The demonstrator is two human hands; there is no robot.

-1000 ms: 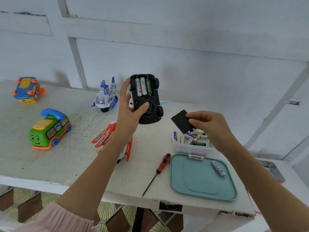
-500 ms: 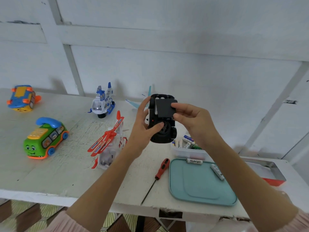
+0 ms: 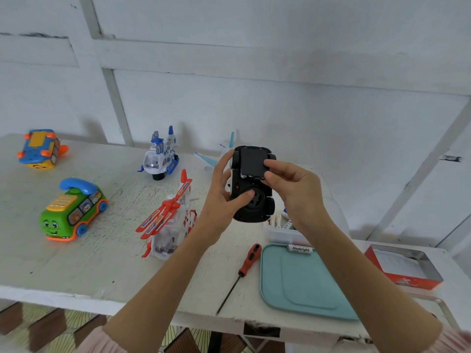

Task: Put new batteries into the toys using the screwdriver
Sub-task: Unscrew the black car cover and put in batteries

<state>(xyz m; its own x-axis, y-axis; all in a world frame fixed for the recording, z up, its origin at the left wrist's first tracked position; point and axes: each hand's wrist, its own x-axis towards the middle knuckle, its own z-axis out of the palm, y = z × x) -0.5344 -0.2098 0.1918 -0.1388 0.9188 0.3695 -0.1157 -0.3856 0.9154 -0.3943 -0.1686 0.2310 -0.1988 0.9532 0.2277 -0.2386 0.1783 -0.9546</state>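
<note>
My left hand holds a black toy car upside down above the table, thumb on its underside. The fingers of my right hand press the black battery cover onto the car's battery bay, so the batteries are hidden. A red-handled screwdriver lies on the table below the car, tip toward the front edge. One white battery rests on the back rim of a teal tray. A clear box of batteries stands behind the tray, partly hidden by my right wrist.
On the white table stand a red-and-white helicopter toy, a green telephone bus, a blue-and-white plane and an overturned blue-orange toy. A red metal tin sits at the right; a light blue plane wing shows behind the car.
My right hand brought the black cover from beside the car onto the battery bay, covering the batteries. The car came lower and more to the middle of the view.
</note>
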